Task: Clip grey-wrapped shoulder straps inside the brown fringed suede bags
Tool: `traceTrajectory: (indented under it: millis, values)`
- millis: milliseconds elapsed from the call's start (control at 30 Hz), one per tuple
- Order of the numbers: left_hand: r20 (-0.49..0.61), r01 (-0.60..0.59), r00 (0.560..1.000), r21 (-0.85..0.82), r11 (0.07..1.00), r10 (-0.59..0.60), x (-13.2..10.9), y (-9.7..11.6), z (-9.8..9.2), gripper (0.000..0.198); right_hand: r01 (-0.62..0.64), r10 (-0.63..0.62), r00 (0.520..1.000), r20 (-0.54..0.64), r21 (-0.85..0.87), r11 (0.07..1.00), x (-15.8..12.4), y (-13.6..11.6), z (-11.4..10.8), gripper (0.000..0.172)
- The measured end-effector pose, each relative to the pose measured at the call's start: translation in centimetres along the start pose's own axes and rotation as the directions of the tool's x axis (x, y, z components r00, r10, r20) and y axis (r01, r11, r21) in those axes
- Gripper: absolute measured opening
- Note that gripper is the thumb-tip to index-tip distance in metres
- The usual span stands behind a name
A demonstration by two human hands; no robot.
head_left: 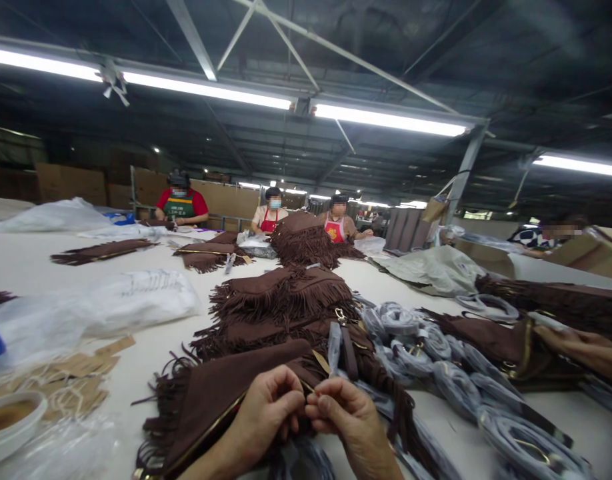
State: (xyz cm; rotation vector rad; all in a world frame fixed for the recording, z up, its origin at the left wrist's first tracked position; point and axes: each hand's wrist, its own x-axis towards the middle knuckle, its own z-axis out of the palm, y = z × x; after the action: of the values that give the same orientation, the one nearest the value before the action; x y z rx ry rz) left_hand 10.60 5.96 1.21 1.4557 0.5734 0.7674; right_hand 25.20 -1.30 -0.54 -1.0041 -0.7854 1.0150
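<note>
A brown fringed bag (221,380) with a gold-toned zipper lies in front of me, its fringe spreading to the left. Over its right end, my left hand (273,407) is closed, thumb and forefinger pinched at the zipper. My right hand (343,417) pinches close beside it, fingertips almost meeting the left ones. What the fingertips hold is too small and hidden to make out. Just above them shows a narrow tan tag (321,362). A brown strap piece with a metal clasp (341,316) lies behind, on a stack of more fringed bags (281,293).
Plastic-wrapped coiled straps (456,387) cover the table to the right. A co-worker's hand (561,340) holds another brown bag there. To the left are tan paper tags (81,373), a white bowl (13,423) and plastic bags (131,300). Several people work across the table.
</note>
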Motion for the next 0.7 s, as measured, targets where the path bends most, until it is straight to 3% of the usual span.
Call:
traceTrajectory:
  millis: [167,400,500,700]
  values:
    - [0.016,0.055,0.998,-0.024,0.998,-0.054,0.0,-0.2,0.3,0.022,0.030,-0.027,0.998,0.062,-0.052,0.998,0.1,0.6,-0.4,0.035]
    - [0.039,-0.174,0.985,0.240,0.955,0.169,-0.4,0.5,-0.3,0.019,0.188,-0.172,0.980,0.099,-0.184,0.965,0.1,0.2,-0.2,0.035]
    - [0.069,-0.188,0.982,0.318,0.929,0.175,-0.6,0.6,-0.3,0.019,0.233,-0.204,0.969,0.139,-0.242,0.942,0.1,0.0,0.0,0.036]
    - [0.070,-0.191,0.982,0.390,0.901,0.178,-0.8,0.9,-0.1,0.017,0.208,-0.161,0.972,0.170,-0.311,0.927,-0.1,0.3,0.1,0.036]
